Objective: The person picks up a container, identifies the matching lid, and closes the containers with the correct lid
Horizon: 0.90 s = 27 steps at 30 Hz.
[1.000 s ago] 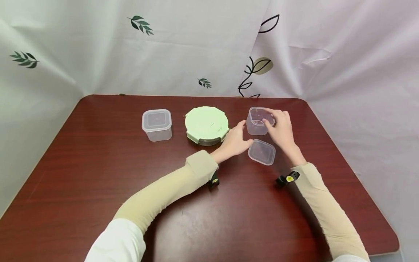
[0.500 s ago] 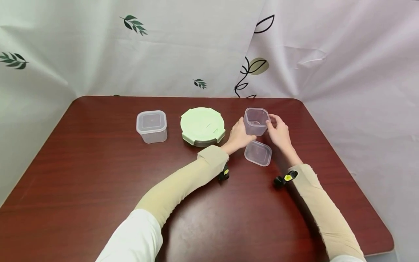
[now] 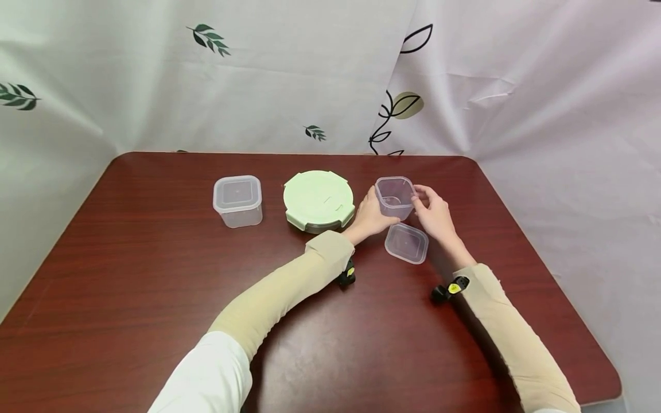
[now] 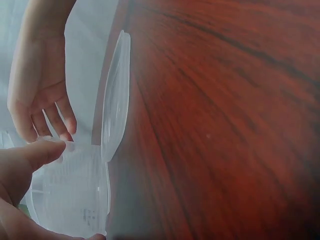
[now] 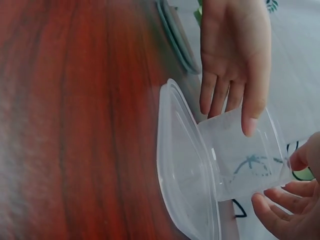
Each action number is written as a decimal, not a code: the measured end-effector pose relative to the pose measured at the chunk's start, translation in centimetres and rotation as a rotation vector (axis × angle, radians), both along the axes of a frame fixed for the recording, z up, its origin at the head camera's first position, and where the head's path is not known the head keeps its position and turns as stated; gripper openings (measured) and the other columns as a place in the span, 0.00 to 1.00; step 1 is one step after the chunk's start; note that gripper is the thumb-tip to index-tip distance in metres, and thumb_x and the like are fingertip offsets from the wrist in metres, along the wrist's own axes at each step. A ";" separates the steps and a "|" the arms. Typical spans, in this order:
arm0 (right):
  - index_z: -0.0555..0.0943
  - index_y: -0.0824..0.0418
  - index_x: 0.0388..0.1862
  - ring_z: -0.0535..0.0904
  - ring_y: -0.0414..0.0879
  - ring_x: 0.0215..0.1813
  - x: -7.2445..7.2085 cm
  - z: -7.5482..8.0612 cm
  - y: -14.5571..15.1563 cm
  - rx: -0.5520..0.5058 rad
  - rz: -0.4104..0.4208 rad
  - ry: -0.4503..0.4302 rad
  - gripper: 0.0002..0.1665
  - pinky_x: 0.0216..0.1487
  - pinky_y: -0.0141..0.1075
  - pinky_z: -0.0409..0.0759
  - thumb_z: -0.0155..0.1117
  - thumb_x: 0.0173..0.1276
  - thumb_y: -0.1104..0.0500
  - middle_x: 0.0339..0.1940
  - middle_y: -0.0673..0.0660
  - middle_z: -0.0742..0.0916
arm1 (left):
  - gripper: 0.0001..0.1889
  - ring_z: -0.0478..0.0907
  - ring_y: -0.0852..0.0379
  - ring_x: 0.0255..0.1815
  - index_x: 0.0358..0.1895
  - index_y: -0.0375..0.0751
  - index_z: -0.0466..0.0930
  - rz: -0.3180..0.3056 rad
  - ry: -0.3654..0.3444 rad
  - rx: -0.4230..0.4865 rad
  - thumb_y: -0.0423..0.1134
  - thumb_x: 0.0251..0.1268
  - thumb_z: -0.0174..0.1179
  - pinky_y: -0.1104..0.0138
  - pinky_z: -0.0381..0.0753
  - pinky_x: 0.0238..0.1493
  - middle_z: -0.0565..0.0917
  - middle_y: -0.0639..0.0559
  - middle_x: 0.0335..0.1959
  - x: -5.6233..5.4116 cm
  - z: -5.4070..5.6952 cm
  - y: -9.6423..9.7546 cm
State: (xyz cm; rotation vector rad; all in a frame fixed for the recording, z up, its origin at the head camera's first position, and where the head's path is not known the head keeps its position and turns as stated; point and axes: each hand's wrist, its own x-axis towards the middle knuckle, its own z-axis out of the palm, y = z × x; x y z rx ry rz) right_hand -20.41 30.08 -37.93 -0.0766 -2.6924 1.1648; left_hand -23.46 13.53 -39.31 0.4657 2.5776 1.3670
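A clear plastic food container [image 3: 395,198], with no lid on it, stands at the right of the table, its inside visible from above. My left hand [image 3: 373,213] holds it from the left, thumb along the near side and fingers round the far left side; the thumb lies against the wall in the right wrist view. On the opposite side my right hand [image 3: 435,217] has its thumb and fingertips at the right rim. Just in front lies the container's loose clear lid [image 3: 407,243], flat on the table, close by the container in the right wrist view.
Left of my hands sits a round container with a pale green clip lid [image 3: 318,198]. Farther left stands a lidded clear container [image 3: 238,201]. The dark red table [image 3: 155,275] ends at a patterned white curtain [image 3: 268,74] behind and at both sides.
The left hand has come onto the container, which has shifted a little left and nearer. The right hand has moved from over the opening to the right rim.
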 end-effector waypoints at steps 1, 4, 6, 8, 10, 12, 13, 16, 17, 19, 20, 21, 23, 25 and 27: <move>0.71 0.63 0.66 0.83 0.60 0.41 0.1 0.0 0.0 0.001 0.004 0.000 0.24 0.32 0.19 0.72 0.49 0.74 0.57 0.54 0.66 0.83 | 0.52 0.64 0.42 0.70 0.74 0.31 0.45 0.004 -0.002 0.008 0.44 0.51 0.71 0.57 0.67 0.69 0.64 0.36 0.70 0.0 -0.1 0.0; 0.70 0.63 0.66 0.83 0.60 0.42 0.4 -0.1 0.0 0.014 0.036 -0.001 0.24 0.33 0.19 0.72 0.49 0.75 0.57 0.54 0.67 0.82 | 0.50 0.68 0.44 0.66 0.72 0.35 0.47 0.027 -0.011 0.040 0.43 0.50 0.72 0.58 0.70 0.65 0.68 0.37 0.65 0.0 -0.3 0.0; 0.69 0.64 0.67 0.83 0.60 0.44 0.6 0.0 0.3 0.023 0.075 -0.008 0.25 0.34 0.19 0.73 0.48 0.75 0.55 0.55 0.67 0.82 | 0.49 0.70 0.44 0.65 0.70 0.35 0.47 0.041 -0.021 0.063 0.42 0.50 0.72 0.58 0.71 0.64 0.70 0.36 0.63 0.0 -0.3 0.0; 0.67 0.64 0.69 0.83 0.61 0.46 0.7 0.2 0.9 0.028 0.126 -0.022 0.26 0.35 0.20 0.75 0.48 0.76 0.55 0.56 0.69 0.81 | 0.49 0.71 0.44 0.64 0.70 0.35 0.47 0.054 -0.021 0.075 0.41 0.50 0.72 0.59 0.71 0.64 0.72 0.35 0.62 -0.1 -0.4 0.0; 0.63 0.64 0.71 0.83 0.62 0.46 1.0 0.5 1.5 0.044 0.178 -0.044 0.28 0.37 0.23 0.77 0.49 0.76 0.55 0.56 0.69 0.81 | 0.50 0.70 0.44 0.64 0.70 0.35 0.47 0.058 -0.013 0.072 0.41 0.49 0.73 0.59 0.70 0.64 0.72 0.35 0.63 -0.2 -0.3 -0.1; 0.61 0.64 0.72 0.82 0.61 0.47 1.3 0.8 2.2 0.084 0.219 -0.068 0.31 0.39 0.27 0.78 0.52 0.75 0.55 0.55 0.69 0.81 | 0.51 0.69 0.43 0.66 0.70 0.34 0.46 0.057 0.002 0.069 0.39 0.48 0.74 0.59 0.69 0.66 0.71 0.33 0.63 -0.4 -0.2 0.0; 0.61 0.64 0.72 0.82 0.60 0.47 1.4 1.0 2.5 0.110 0.236 -0.086 0.32 0.40 0.29 0.78 0.54 0.73 0.54 0.54 0.68 0.81 | 0.52 0.68 0.43 0.67 0.71 0.33 0.45 0.057 0.008 0.067 0.39 0.47 0.74 0.59 0.69 0.66 0.70 0.33 0.64 -0.5 -0.1 0.0; 0.65 0.63 0.68 0.82 0.56 0.46 1.7 1.4 3.4 0.207 0.287 -0.154 0.34 0.45 0.38 0.77 0.62 0.68 0.52 0.50 0.65 0.83 | 0.54 0.66 0.43 0.68 0.72 0.33 0.44 0.046 0.008 0.071 0.37 0.47 0.74 0.59 0.67 0.68 0.69 0.33 0.66 -0.7 0.0 0.0; 0.67 0.63 0.66 0.82 0.55 0.46 1.9 1.4 3.6 0.234 0.306 -0.178 0.34 0.47 0.40 0.77 0.65 0.65 0.52 0.49 0.64 0.83 | 0.54 0.66 0.43 0.68 0.72 0.33 0.44 0.041 0.008 0.073 0.37 0.47 0.74 0.59 0.67 0.68 0.69 0.33 0.66 -0.8 0.0 0.0; 0.71 0.63 0.63 0.82 0.54 0.46 2.0 1.3 3.9 0.282 0.351 -0.222 0.35 0.50 0.45 0.78 0.70 0.60 0.51 0.48 0.63 0.84 | 0.54 0.67 0.44 0.68 0.72 0.33 0.44 0.036 0.009 0.069 0.37 0.46 0.75 0.60 0.67 0.68 0.69 0.34 0.66 -0.8 0.0 0.0; 0.72 0.64 0.62 0.82 0.54 0.47 2.1 1.2 3.9 0.302 0.380 -0.235 0.36 0.51 0.46 0.78 0.72 0.58 0.51 0.48 0.63 0.84 | 0.54 0.67 0.44 0.67 0.72 0.33 0.45 0.036 0.011 0.068 0.37 0.46 0.75 0.60 0.67 0.68 0.69 0.35 0.66 -0.9 -0.1 0.0; 0.73 0.65 0.61 0.82 0.54 0.47 2.1 1.1 3.9 0.321 0.408 -0.238 0.37 0.51 0.48 0.79 0.74 0.56 0.51 0.48 0.64 0.84 | 0.54 0.68 0.44 0.67 0.72 0.33 0.46 0.039 0.016 0.069 0.37 0.46 0.75 0.61 0.67 0.68 0.68 0.35 0.66 -0.9 -0.1 0.0; 0.75 0.67 0.59 0.81 0.54 0.47 1.9 0.7 3.7 0.358 0.462 -0.220 0.38 0.51 0.48 0.79 0.77 0.53 0.52 0.47 0.64 0.85 | 0.52 0.68 0.45 0.66 0.71 0.33 0.48 0.048 0.029 0.072 0.38 0.45 0.75 0.61 0.67 0.68 0.68 0.36 0.65 -0.9 -0.2 0.1; 0.77 0.68 0.56 0.80 0.53 0.45 1.7 0.3 3.5 0.390 0.500 -0.190 0.37 0.48 0.45 0.78 0.78 0.50 0.54 0.46 0.63 0.85 | 0.51 0.68 0.46 0.66 0.70 0.33 0.50 0.063 0.041 0.075 0.38 0.45 0.75 0.62 0.67 0.68 0.68 0.38 0.65 -0.9 -0.3 0.1; 0.80 0.68 0.53 0.77 0.52 0.42 1.5 0.0 3.4 0.413 0.518 -0.166 0.34 0.44 0.42 0.75 0.80 0.47 0.55 0.42 0.62 0.84 | 0.50 0.68 0.46 0.66 0.70 0.33 0.52 0.071 0.050 0.078 0.39 0.45 0.75 0.62 0.67 0.68 0.67 0.39 0.65 -0.9 -0.4 0.2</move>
